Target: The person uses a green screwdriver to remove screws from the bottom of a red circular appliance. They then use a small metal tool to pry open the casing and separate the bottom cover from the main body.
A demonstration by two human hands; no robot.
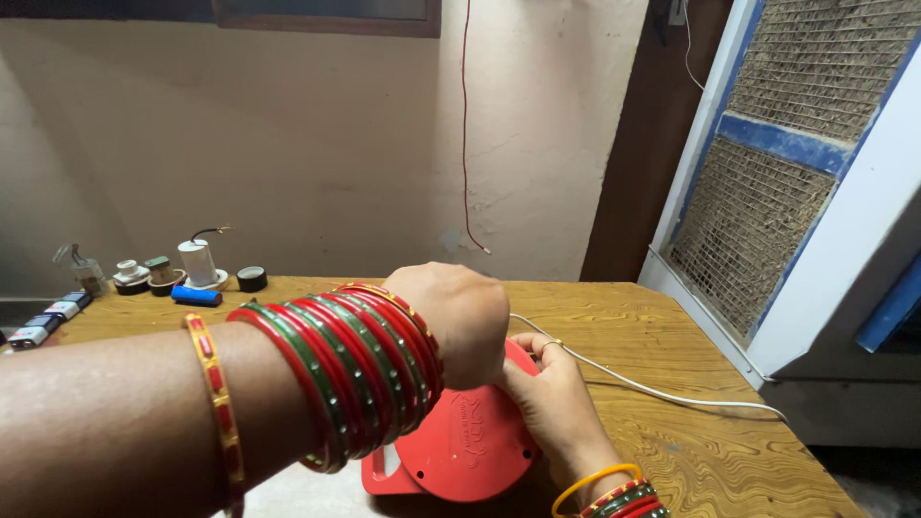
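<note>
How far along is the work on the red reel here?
Done: nothing shows as finished. In hand: both hands grip the red reel on the table, the left hand on top, the right hand at its edge by the white cord. Left: the cord trails loose across the table; how much is wound is hidden.

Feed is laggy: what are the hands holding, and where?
Both hold the red round device: right hand on its right edge, left hand on its top.

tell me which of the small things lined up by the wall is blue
The small blue cylinder, lying on its side in front of the white capacitor; the round black piece and the other parts are not blue.
</note>
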